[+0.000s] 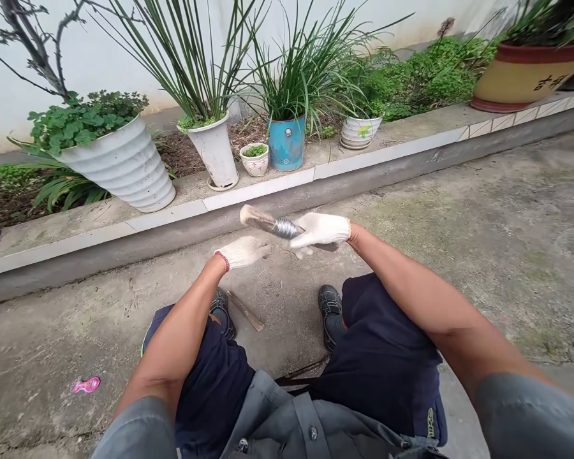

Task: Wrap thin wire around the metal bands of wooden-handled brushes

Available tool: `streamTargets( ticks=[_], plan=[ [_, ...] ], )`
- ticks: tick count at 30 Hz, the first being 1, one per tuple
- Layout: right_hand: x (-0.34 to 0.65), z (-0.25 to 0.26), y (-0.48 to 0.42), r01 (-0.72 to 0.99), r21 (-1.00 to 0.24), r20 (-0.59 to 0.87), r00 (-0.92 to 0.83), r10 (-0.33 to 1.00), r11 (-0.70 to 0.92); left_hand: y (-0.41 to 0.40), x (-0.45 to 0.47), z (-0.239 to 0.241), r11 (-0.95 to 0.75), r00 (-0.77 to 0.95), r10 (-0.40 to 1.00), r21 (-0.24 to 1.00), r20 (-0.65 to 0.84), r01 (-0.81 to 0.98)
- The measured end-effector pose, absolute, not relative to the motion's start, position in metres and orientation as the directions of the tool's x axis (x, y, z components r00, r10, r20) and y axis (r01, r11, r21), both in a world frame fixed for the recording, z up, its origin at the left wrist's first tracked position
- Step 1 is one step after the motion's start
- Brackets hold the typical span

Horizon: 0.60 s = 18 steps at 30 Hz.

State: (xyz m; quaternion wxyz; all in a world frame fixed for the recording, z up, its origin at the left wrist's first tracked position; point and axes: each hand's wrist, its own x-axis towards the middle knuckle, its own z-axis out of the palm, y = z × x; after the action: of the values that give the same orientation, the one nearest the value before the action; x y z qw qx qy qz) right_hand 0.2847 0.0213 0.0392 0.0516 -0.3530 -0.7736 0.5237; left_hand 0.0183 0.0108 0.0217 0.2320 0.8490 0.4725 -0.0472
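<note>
Where silvery coils (286,228) wrap it, the wooden stick (258,218) gleams.

Wooden stick (262,220), thick and grey-brown, with a pale, blunt end at the upper left. Silvery wire (286,228) encircles it in close, side-by-side turns, forming a shiny band just beside the gloved right hand (321,229), which grasps the wood. The stick is held clear of the ground, tilted gently downward from left to right; a darker end projects beneath the palm. Slight blur and the glove hide whether the wood is one piece or several.
</note>
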Motion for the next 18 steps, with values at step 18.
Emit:
streamTargets(
  ticks=[18],
  plan=[
    [0.279,0.012,0.055,0.843,-0.476,-0.28,-0.416,0.865,0.252,0.006,0.031,0.01,-0.51,0.541,0.803,0.184,-0.25,0.841]
  ],
)
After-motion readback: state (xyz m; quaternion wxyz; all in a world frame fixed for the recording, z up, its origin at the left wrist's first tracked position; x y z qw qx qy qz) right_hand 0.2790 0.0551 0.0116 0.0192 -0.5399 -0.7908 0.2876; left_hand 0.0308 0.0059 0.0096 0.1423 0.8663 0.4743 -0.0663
